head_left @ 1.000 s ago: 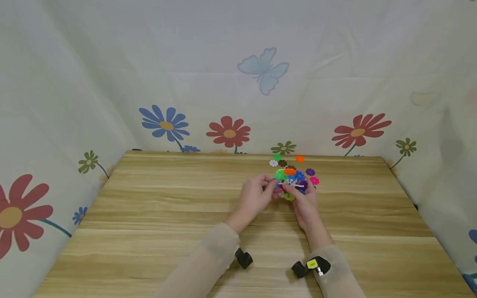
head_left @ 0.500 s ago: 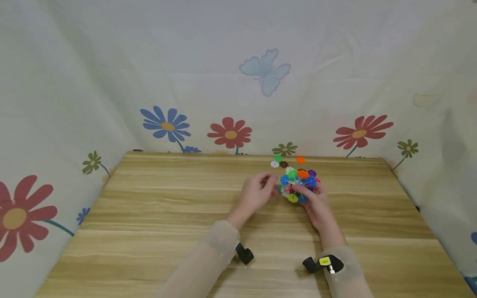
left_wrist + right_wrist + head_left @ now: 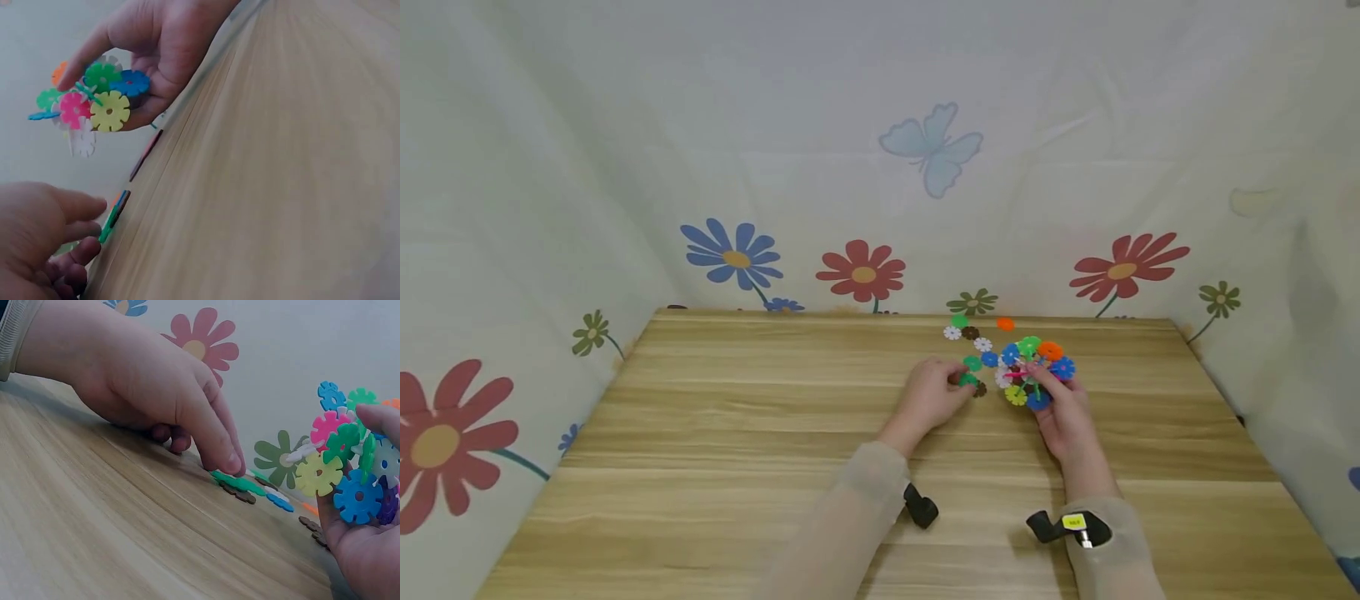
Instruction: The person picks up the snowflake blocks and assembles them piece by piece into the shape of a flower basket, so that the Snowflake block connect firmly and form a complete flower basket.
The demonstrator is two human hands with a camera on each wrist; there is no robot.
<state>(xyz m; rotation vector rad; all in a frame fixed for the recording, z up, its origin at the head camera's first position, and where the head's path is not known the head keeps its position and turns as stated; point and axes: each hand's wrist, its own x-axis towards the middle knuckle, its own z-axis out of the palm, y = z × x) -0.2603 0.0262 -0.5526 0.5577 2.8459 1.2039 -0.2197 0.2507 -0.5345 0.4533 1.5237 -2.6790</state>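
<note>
My right hand (image 3: 1066,408) holds a rounded cluster of interlocking snowflake discs (image 3: 342,440), in pink, green, yellow, blue, orange and white. Its thumb lies over the cluster and the other fingers support it from below. At the left, my left hand (image 3: 931,396) is low over the table, its fingertips at a loose green snowflake disc (image 3: 240,483). In the left wrist view the left fingers (image 3: 84,205) are slightly apart beside that disc; whether they grip it is hidden. A brown disc (image 3: 980,389) lies partly under the green one.
More loose discs lie beyond the hands: a second green one (image 3: 973,362), a blue one (image 3: 989,359), white ones (image 3: 982,343), a brown one (image 3: 971,332) and an orange one (image 3: 1005,323) near the far edge of the wooden table (image 3: 737,400). A flowered cloth (image 3: 775,167) hangs behind.
My right hand has carried the cluster to the right, uncovering loose discs. My left hand has left the cluster and come down to the green disc on the table.
</note>
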